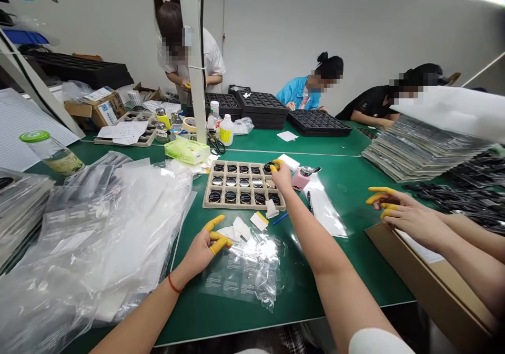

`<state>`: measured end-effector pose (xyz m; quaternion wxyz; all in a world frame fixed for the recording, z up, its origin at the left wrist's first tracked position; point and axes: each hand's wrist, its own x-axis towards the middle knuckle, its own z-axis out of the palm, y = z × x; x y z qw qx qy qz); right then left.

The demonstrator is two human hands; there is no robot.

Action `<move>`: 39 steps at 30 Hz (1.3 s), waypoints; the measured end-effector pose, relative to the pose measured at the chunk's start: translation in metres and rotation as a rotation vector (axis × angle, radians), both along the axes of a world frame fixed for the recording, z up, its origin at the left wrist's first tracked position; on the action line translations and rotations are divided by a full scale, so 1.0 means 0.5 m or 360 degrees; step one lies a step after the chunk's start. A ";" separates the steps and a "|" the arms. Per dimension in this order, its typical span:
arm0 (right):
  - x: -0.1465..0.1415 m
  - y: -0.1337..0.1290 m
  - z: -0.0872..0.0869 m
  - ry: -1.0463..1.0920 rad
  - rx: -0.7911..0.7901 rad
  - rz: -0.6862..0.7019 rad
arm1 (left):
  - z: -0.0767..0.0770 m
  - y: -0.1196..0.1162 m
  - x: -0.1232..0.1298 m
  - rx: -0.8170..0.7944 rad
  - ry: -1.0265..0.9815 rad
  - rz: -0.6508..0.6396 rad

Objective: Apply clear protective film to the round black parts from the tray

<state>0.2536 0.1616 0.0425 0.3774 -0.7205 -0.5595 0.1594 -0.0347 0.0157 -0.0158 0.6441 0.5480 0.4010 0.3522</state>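
Note:
My right hand [282,177], with yellow finger cots, reaches to the far right corner of a beige compartment tray [205,199]. Its fingers are closed on a black round disc [268,168] there. Other round pieces, some black and some with silvery faces, sit in the tray's compartments. My left hand [207,243], also in yellow finger cots, hovers over clear printed plastic bags [240,275] near the table's front. Its fingers are apart and nothing shows in them. White folded wipes [241,229] and a blue pen [280,218] lie between the hands.
Plastic bags [138,222] cover the left. A pink pump bottle [302,178] stands right of the tray, a tissue pack [187,150] behind it. A co-worker's hands [410,212] are over a cardboard box [430,285] at right. A white post [193,59] rises behind.

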 end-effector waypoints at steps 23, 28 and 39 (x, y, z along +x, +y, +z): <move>0.040 -0.004 -0.042 -0.0550 -0.0543 0.0005 | 0.012 0.000 0.009 -0.0167 -0.0049 -0.0088; -0.079 -0.139 -0.022 -0.0356 -0.0215 0.0316 | 0.023 -0.006 0.009 -0.0230 -0.0177 -0.0107; -0.211 -0.333 -0.034 0.0161 -0.0072 0.1117 | 0.013 -0.029 0.011 -0.0072 -0.0147 -0.0279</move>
